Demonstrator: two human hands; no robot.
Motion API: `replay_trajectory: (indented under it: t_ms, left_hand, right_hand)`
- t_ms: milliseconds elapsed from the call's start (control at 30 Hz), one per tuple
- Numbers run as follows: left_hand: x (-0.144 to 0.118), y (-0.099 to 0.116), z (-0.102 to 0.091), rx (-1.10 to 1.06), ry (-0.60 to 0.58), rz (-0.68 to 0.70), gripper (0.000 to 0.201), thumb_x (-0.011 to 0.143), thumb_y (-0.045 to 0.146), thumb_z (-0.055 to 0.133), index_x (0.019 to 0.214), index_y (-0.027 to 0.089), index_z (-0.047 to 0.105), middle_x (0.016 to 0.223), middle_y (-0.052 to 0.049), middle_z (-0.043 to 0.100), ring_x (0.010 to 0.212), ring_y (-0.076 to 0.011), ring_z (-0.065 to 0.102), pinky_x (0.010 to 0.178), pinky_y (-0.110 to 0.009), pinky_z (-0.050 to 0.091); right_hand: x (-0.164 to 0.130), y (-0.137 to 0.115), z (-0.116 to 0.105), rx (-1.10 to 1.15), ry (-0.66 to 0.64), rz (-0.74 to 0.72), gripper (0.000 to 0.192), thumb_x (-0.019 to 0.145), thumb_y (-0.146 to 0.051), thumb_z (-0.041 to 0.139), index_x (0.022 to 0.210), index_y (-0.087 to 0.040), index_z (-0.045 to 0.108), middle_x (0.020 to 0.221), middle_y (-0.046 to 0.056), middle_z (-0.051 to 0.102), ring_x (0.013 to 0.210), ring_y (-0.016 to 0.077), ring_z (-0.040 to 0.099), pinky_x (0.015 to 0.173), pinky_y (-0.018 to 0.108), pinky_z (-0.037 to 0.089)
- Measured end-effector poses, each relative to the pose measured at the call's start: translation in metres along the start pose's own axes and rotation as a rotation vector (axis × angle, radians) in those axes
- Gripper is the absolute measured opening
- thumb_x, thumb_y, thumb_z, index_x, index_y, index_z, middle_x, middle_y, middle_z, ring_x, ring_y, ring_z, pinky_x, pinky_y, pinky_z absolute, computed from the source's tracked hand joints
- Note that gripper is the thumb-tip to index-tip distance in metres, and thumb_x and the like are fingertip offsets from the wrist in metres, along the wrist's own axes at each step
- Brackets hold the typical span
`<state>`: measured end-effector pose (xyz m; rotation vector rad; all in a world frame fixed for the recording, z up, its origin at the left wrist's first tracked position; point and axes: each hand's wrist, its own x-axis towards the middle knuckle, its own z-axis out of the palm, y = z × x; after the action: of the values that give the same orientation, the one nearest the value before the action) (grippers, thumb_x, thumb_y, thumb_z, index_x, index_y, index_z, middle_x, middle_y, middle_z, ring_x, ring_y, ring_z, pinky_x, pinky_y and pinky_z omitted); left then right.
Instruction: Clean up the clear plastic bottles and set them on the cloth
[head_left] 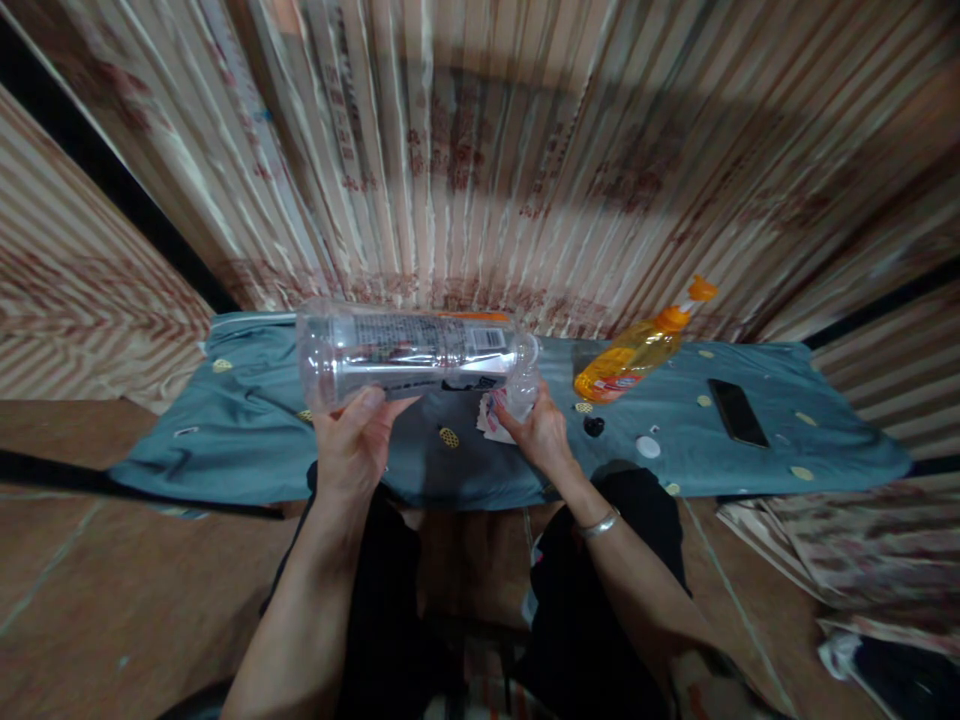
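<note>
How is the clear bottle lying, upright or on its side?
On its side: the clear bottle is horizontal, left hand under its base, right hand at the neck.

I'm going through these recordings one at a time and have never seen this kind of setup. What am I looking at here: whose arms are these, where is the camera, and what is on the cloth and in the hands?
There is no machine here. The single picture comes from a camera worn on a person's head, looking forward and down, so the two bare arms at the bottom are the wearer's own.

The left hand grips a large clear plastic bottle held on its side above the cloth. The right hand, with a bracelet on its wrist, is closed around the bottle's neck end; whether a cap is on it cannot be told.

Below lies a teal cloth. On it are an orange bottle with a pump top, a black phone, a small black round thing, a small white round thing and some printed paper under the right hand. Behind hangs a striped curtain.
</note>
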<state>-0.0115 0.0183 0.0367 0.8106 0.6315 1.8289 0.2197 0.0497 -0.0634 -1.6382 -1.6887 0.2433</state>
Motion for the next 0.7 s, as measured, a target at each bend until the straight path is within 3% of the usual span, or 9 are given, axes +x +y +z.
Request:
replay_trajectory:
  t_ms: [467,700]
  left_hand:
    - [-0.0008,0.0028,0.0034,0.035,-0.006,-0.005,0.078,0.062,0.035,0.092,0.132,0.034,0.059,0.094,-0.001,0.073,0.105,-0.0301,0.071,0.085,-0.052,0.065]
    - [-0.0008,0.0030,0.0037,0.033,0.000,-0.009,0.076,0.060,0.036,0.094,0.128,0.033,0.060,0.091,-0.001,0.073,0.112,-0.0343,0.068,0.091,-0.059,0.062]
  right_hand:
    - [-0.0001,0.0012,0.0006,-0.001,-0.003,0.010,0.068,0.084,-0.053,0.068,0.134,-0.010,0.050,0.115,0.021,0.074,0.106,0.0331,0.073,0.089,0.044,0.059]
    - [-0.0004,0.0012,0.0001,0.000,0.001,0.001,0.074,0.086,-0.059,0.064,0.138,-0.009,0.049,0.113,0.020,0.074,0.104,0.0350,0.072,0.088,0.048,0.059]
